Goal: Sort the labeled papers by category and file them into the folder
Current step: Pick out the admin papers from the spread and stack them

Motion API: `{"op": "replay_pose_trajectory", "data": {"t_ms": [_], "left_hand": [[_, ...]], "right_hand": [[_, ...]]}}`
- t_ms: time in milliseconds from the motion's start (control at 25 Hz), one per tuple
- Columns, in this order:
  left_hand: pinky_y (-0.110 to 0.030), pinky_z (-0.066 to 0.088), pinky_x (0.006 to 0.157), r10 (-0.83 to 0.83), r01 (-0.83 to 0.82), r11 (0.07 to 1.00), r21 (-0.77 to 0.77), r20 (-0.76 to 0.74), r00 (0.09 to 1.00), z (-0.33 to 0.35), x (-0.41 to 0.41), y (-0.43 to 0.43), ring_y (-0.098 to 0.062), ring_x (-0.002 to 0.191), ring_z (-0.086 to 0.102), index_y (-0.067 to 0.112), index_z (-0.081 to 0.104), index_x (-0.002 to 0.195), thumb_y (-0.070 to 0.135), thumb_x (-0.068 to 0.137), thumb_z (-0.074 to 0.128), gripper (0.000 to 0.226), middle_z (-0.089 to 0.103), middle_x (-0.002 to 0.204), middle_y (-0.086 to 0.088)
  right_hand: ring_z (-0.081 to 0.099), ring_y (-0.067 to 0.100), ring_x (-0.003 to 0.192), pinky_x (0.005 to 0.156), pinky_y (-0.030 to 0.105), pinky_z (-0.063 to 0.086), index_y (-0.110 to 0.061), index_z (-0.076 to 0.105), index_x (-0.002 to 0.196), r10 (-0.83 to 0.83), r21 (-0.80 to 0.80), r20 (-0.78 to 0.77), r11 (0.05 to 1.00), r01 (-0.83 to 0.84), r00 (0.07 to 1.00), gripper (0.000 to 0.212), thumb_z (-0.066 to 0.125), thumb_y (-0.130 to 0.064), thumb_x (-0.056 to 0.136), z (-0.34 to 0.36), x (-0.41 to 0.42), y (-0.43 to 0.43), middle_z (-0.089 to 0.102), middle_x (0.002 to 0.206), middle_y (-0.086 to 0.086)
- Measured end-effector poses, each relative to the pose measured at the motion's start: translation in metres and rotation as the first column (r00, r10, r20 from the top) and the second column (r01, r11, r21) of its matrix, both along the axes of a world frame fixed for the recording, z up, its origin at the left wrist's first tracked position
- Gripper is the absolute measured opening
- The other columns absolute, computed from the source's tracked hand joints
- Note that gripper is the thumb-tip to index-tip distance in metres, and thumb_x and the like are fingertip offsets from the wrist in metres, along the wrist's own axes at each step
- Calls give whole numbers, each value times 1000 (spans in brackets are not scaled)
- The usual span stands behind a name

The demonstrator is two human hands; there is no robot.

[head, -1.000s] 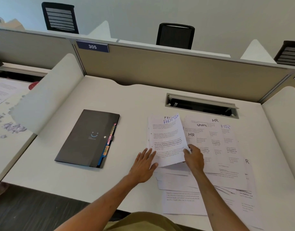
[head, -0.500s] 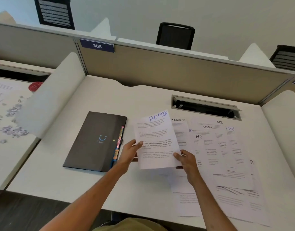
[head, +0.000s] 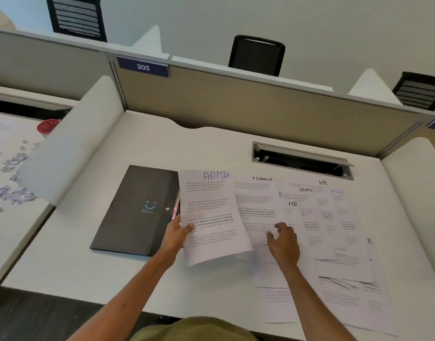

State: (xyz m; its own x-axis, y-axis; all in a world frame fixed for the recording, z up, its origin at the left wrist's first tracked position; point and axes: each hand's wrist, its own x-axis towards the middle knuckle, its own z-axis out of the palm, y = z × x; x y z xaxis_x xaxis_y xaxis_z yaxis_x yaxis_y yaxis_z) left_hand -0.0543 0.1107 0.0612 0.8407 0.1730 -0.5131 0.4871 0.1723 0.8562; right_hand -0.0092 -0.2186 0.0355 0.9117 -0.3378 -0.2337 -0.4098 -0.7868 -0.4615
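Head camera looks down at a white desk. The left hand holds the ADMIN paper by its left edge, with the thumb on top and the fingers under it. This paper is lifted a little, and its left edge sits right at the right edge of the dark folder. The folder lies shut and flat on the desk, to the left of all the papers.

The right hand holds nothing. Its fingers are loosely bent over the FINANCE paper, and it is hard to tell if they touch it. More papers lie spread out to the right, one over another. There are some HR papers and a SPORTS paper. Behind them is a long slot in the desk. A blue sign on the wall behind the desk says 305.
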Motion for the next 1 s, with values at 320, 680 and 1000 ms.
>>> {"op": "replay_pose_trajectory", "data": {"t_ms": [320, 680, 1000], "left_hand": [[-46, 60, 80, 163, -163, 987, -4, -62, 985, -3, -9, -30, -31, 103, 74, 26, 66, 130, 5, 101, 60, 37, 77, 120, -1], [-53, 60, 85, 192, -191, 981, 26, -80, 978, -6, -7, -38, -35, 106, 73, 24, 63, 134, 5, 102, 59, 38, 76, 121, -3], [-50, 61, 80, 138, -135, 990, 44, -67, 988, -8, 3, -35, -34, 105, 74, 25, 63, 137, 8, 102, 60, 39, 77, 123, -4]], "right_hand": [[52, 28, 123, 93, 45, 48, -11, 51, 133, 59, -301, -119, 949, -93, 991, 69, 70, -60, 89, -14, 13, -28, 53, 132, 10], [67, 23, 83, 82, 39, 53, -22, 63, 96, -8, 46, 50, 999, 5, 999, 7, 69, -19, 97, -11, 20, -30, 73, 90, -1], [68, 10, 79, 66, 26, 50, -29, 67, 93, 217, 215, -105, 958, -190, 971, 10, 76, -32, 90, -3, 13, -12, 70, 82, -14]]}}
